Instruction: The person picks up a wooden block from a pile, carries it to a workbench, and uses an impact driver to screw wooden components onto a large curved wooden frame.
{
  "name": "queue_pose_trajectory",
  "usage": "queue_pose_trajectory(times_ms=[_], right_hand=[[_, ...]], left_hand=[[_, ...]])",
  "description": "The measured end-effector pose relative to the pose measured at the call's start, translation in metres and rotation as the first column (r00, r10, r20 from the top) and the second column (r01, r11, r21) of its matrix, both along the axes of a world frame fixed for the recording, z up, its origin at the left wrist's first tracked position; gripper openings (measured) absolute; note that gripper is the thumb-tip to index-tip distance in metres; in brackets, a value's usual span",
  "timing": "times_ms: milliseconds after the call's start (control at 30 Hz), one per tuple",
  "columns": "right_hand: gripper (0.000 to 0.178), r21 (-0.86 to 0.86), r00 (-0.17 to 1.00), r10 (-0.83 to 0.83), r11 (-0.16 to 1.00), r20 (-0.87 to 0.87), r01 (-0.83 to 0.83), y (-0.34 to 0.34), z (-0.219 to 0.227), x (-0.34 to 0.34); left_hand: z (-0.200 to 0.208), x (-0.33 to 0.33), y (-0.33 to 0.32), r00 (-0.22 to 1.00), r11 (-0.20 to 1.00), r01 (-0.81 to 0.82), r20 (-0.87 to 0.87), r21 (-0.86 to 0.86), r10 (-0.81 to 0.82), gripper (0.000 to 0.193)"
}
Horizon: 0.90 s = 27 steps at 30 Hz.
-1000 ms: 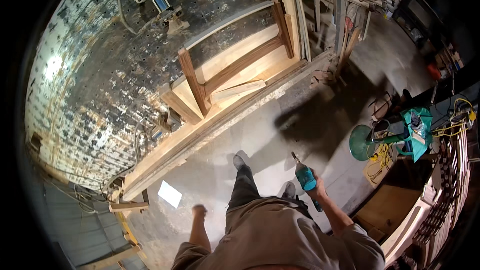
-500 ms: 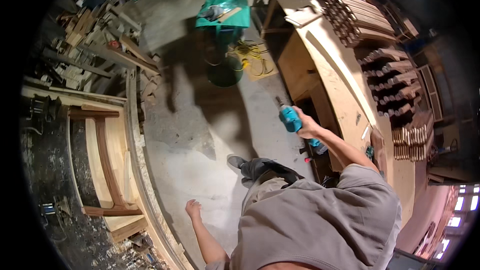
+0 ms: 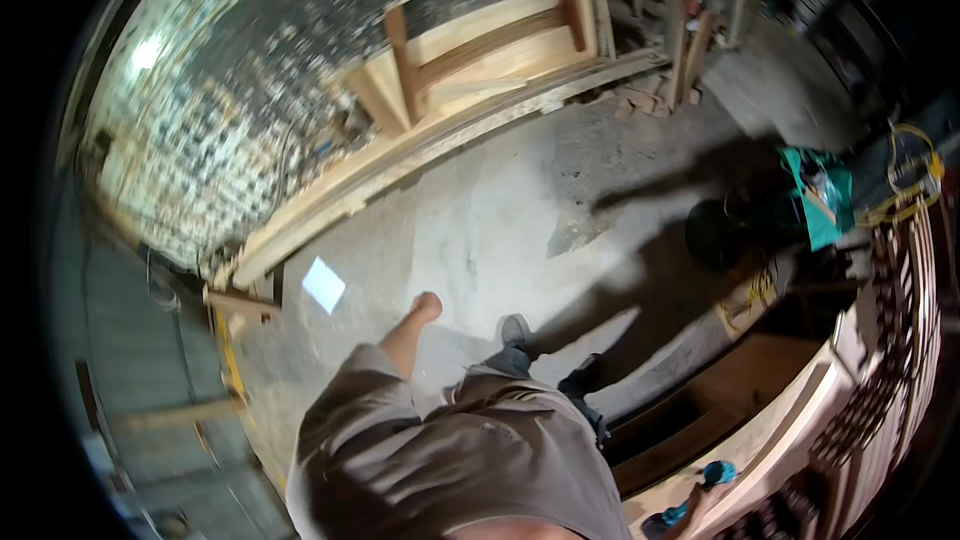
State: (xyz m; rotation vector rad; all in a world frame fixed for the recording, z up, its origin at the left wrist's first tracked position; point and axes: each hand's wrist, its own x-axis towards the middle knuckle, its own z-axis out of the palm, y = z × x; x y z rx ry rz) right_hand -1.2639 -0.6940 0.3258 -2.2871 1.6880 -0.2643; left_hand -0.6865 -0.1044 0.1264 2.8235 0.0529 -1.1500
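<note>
My right hand [image 3: 695,508] is low at the right, partly cut off by the picture's edge. It is wrapped round the handle of a teal cordless drill [image 3: 718,473], held over the pale wooden bench top. The drill's base [image 3: 664,521] shows beside the hand. My left hand [image 3: 427,306] hangs over the concrete floor, its fingers curled into a loose fist with nothing seen in it. A bright white patch [image 3: 324,285] is on the floor to its left.
Across the floor stands a worktable [image 3: 330,202] bearing a wooden frame [image 3: 490,45]. A teal cover [image 3: 818,198] with things on it is at the far right, near a yellow cord [image 3: 915,162]. Stacked wooden parts [image 3: 850,420] line the right bench.
I have turned left, so the worktable now spans the top and the teal cover has swung right. The drill has moved to the lower right, still in my right hand.
</note>
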Motion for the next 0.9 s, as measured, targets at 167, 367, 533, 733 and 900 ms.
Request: queue_pose_trajectory(times_ms=[167, 367, 533, 733, 900], right_hand=[[0.094, 0.189, 0.997, 0.066, 0.979, 0.028, -0.070, -0.099, -0.085, -0.089], [0.090, -0.208, 0.915, 0.322, 0.904, -0.241, -0.373, -0.137, -0.089, -0.093], [0.101, 0.151, 0.994, 0.018, 0.988, 0.111, -0.035, -0.152, -0.074, -0.075], [0.097, 0.021, 0.952, 0.294, 0.956, -0.089, -0.293, -0.176, -0.069, -0.015], [0.094, 0.021, 0.836, 0.539, 0.841, -0.107, -0.540, -0.192, -0.062, 0.093]], left_hand=[[0.018, -0.051, -0.054, 0.996, 0.980, 0.061, -0.075, 0.190, -0.048, 0.010], [0.102, -0.094, -0.153, 0.974, 0.934, -0.156, 0.106, -0.320, 0.198, 0.022], [0.105, -0.123, -0.169, 0.983, 0.940, -0.075, 0.134, -0.333, 0.126, 0.025], [0.033, -0.169, -0.116, 0.989, 0.981, 0.102, 0.126, -0.163, -0.082, 0.018], [-0.006, -0.191, -0.083, 0.951, 0.952, 0.304, 0.071, -0.044, -0.301, 0.018]])
